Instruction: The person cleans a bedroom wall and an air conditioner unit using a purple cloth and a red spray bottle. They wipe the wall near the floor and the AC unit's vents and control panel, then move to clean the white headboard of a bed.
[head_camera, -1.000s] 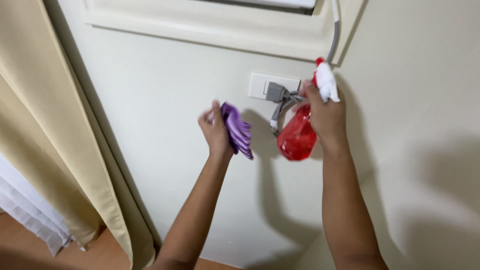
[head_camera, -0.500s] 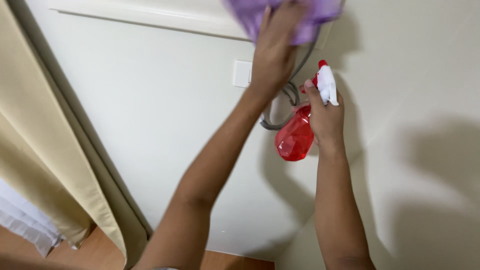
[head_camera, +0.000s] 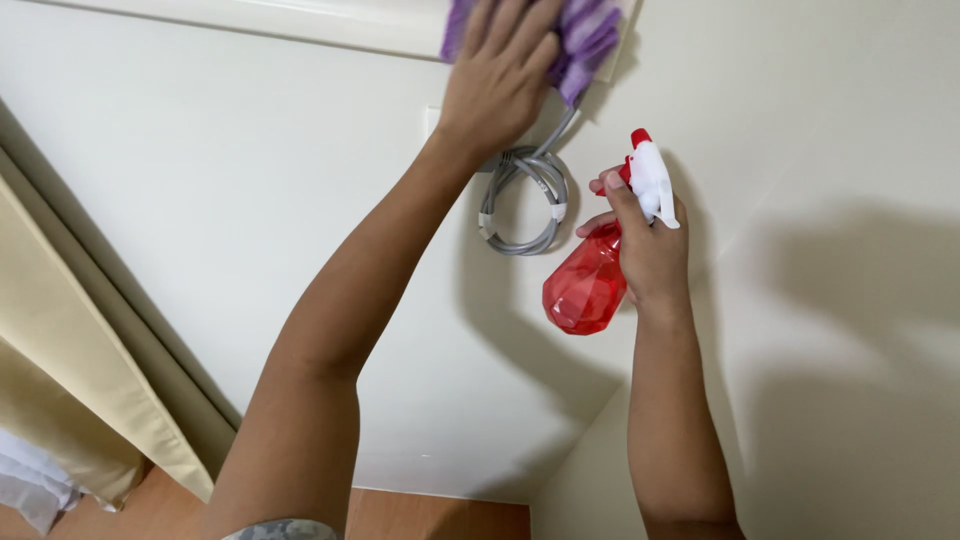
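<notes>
At the far left a cream curtain hung down the edge of the scene, with a strip of wooden floor showing near the bottom. To its right your left arm rose across the pale wall, and your left hand lay flat at the top of the frame, fingers spread and pressed onto a purple cloth against the wall, just under the white ledge. Right below that hand a coiled grey cable hung on the wall, bound with two white ties. Further right, your right hand was closed around the neck of a red spray bottle with a white nozzle head, its red body tilted down to the left; your forefinger rested by the trigger. The bottle sat just beside the cable, apart from the cloth. On the far right, shadows of your arms fell on the adjoining wall.
</notes>
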